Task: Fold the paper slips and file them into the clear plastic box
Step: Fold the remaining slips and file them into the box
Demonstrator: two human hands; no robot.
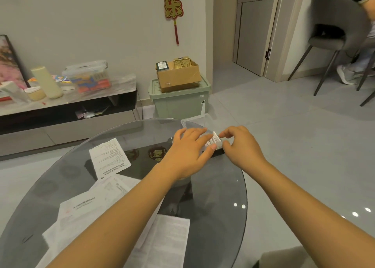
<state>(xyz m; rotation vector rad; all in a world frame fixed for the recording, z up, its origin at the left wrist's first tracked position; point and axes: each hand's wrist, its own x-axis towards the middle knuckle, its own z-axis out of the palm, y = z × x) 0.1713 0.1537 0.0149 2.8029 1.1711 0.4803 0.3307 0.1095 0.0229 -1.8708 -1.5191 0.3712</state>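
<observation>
while both hands meet at the far edge of the round glass table, the clear plastic box sits there under them, its lid standing open on the far side. a row of folded paper slips stands on edge inside the box, white edges showing between the two hands. the left hand lies over the left part of the box with fingers stretched out fairly straight across the slips, thumb tip down at the near side of the row. the right hand is at the right end of the row, fingers bent, with fingertips and thumb close to the outermost slip; whether it actually pinches that slip cannot be told. the hands are close together, with only the slips between them.

on the near left part of the table lie several unfolded printed sheets, some overlapping, well apart from the box. on the floor beyond the table stands a green storage bin with a cardboard box on top. a low cabinet runs along the far left wall, and a grey chair stands at the far right.
</observation>
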